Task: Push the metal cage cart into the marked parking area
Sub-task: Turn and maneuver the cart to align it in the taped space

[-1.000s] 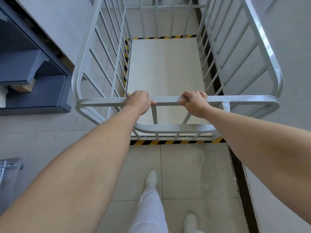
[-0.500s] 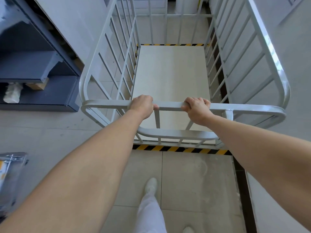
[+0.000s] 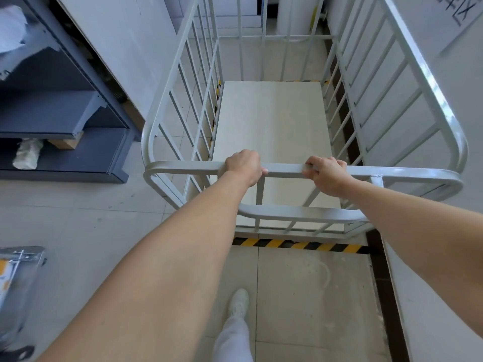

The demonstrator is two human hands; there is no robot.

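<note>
Cage cart (image 3: 285, 169): metal tubing painted pale grey, smooth, glossy enough to carry bright highlights along the right rail.
Cart deck (image 3: 271, 131): pale flat panel, smooth, matt.
Floor tiles (image 3: 78, 226): pale, matt, scuffed and speckled.
Hazard tape (image 3: 300, 245): yellow-and-black striped, flat, dull.
Shelving unit (image 3: 65, 113), left of frame: dark blue-grey painted metal, matt.
Trouser leg (image 3: 232, 338), bottom centre: white cloth, softly creased.

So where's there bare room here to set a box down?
The cage cart has a bare deck between its barred sides. Open floor lies left of the cart, before the dark shelving, and behind the striped tape. Crowded: the top rail, gripped by left hand and right hand, and the gap along the right wall.
</note>
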